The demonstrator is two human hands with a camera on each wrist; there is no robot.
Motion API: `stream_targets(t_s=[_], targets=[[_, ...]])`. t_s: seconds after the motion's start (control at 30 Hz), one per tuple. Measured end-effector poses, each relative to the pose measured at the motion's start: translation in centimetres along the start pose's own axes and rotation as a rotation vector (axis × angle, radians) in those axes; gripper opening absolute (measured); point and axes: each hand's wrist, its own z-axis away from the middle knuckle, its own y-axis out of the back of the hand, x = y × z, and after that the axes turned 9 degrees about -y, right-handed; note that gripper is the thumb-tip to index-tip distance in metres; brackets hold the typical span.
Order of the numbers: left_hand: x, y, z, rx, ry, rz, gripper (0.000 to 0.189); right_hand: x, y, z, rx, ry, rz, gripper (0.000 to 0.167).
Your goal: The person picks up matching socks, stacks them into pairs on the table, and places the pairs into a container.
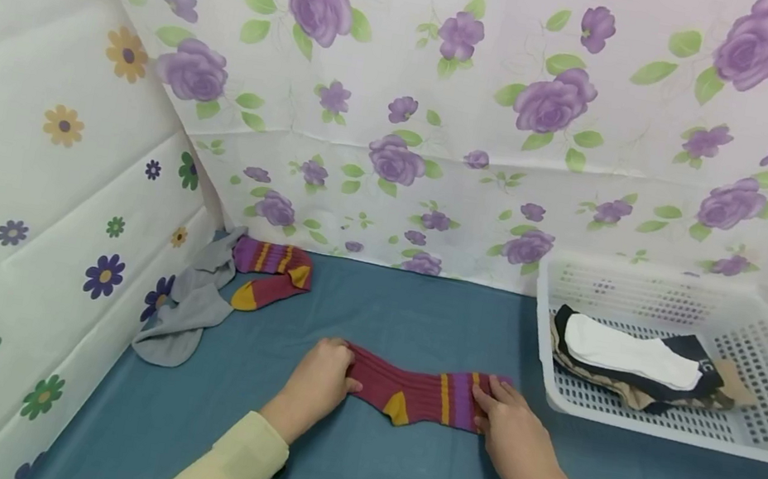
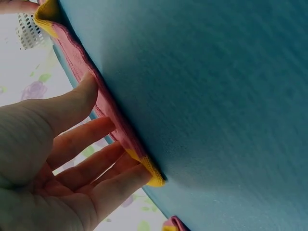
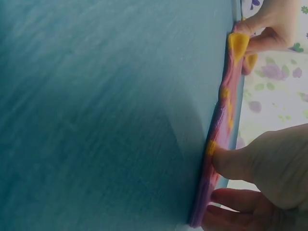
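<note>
A maroon sock (image 1: pixel 399 383) with a yellow heel and purple and yellow cuff stripes lies flat and stretched sideways on the blue cloth. My left hand (image 1: pixel 314 386) is at its foot end and covers the toe in the head view. In the left wrist view the thumb and spread fingers touch the sock along its edge, with the fingertips at the yellow toe (image 2: pixel 153 174). At the striped cuff, my right hand (image 1: pixel 520 439) rests with its thumb (image 3: pixel 231 162) on the near edge and its fingers by the cuff's end.
A matching striped sock (image 1: pixel 276 288) lies bent at the back left, beside crumpled grey socks (image 1: pixel 178 324). On the right stands a white perforated basket (image 1: pixel 670 435) holding a white sock (image 1: pixel 626 351) on top of dark and patterned ones. Flowered cloth walls (image 1: pixel 405 109) bound the back and left.
</note>
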Motion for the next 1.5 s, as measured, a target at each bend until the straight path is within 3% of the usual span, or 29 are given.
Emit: stream_targets(t_s=[0.27, 0.5, 0.63, 0.73, 0.9, 1.1, 1.27, 1.5], targets=[[0.0, 0.0, -0.7, -0.013, 0.012, 0.01, 0.023, 0.3, -0.1, -0.2, 0.0, 0.019, 0.024, 0.046], [-0.6, 0.4, -1.1, -0.066, -0.069, -0.005, 0.023, 0.5, 0.1, -0.4, 0.025, 0.087, 0.06, 0.046], [-1.4, 1.4, -1.9, -0.035, -0.098, 0.027, 0.025, 0.4, 0.6, -0.7, 0.052, 0.117, 0.051, 0.041], [-2.3, 2.5, -2.9, 0.024, -0.055, 0.033, 0.031, 0.2, 1.3, -1.0, 0.095, 0.142, 0.032, 0.038], [-5.0, 4.1, -5.1, 0.122, 0.096, 0.021, 0.056, -0.1, 2.3, -1.3, 0.16, 0.159, -0.034, 0.037], [-9.1, 3.9, -6.9, 0.166, 0.221, 0.015, 0.092, -0.2, 2.8, -1.4, 0.152, 0.162, -0.081, 0.041], [-11.3, 3.1, -7.7, 0.119, 0.293, 0.029, 0.098, -0.2, 2.7, -1.3, 0.128, 0.152, -0.113, 0.043], [-11.9, 2.8, -8.3, -0.026, 0.393, 0.037, 0.084, -0.4, 3.3, -1.4, 0.183, 0.18, -0.13, 0.037]])
